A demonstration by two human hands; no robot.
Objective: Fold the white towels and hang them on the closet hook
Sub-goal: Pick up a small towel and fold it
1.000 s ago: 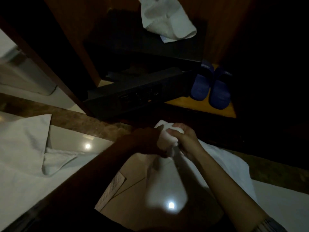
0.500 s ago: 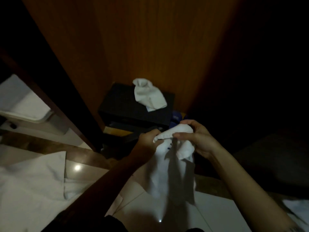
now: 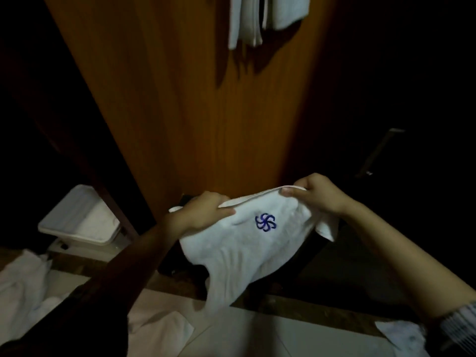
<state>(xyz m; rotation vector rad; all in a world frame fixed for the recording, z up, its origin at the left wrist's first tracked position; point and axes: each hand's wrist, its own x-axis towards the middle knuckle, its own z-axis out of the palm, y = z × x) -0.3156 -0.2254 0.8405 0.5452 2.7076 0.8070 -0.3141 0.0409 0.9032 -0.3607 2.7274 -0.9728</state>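
I hold a white towel [image 3: 247, 243] with a blue flower-like logo stretched between both hands in front of the wooden closet panel [image 3: 195, 104]. My left hand [image 3: 203, 212] grips its top edge on the left, my right hand [image 3: 314, 194] pinches the top edge on the right. The rest of the towel hangs down below them. At the top of the view, white towels [image 3: 265, 16] hang against the panel; the hook itself is out of view.
More white towels lie on the pale floor at the lower left [image 3: 23, 287] and lower right [image 3: 401, 333]. A white lidded bin [image 3: 77, 217] stands at the left. A dark box [image 3: 185, 258] sits behind the held towel. A metal handle [image 3: 378, 150] shows on the dark right side.
The view has tilted upward, bringing hanging towels into sight. My hands have moved apart and spread the towel's top edge, exposing the blue logo.
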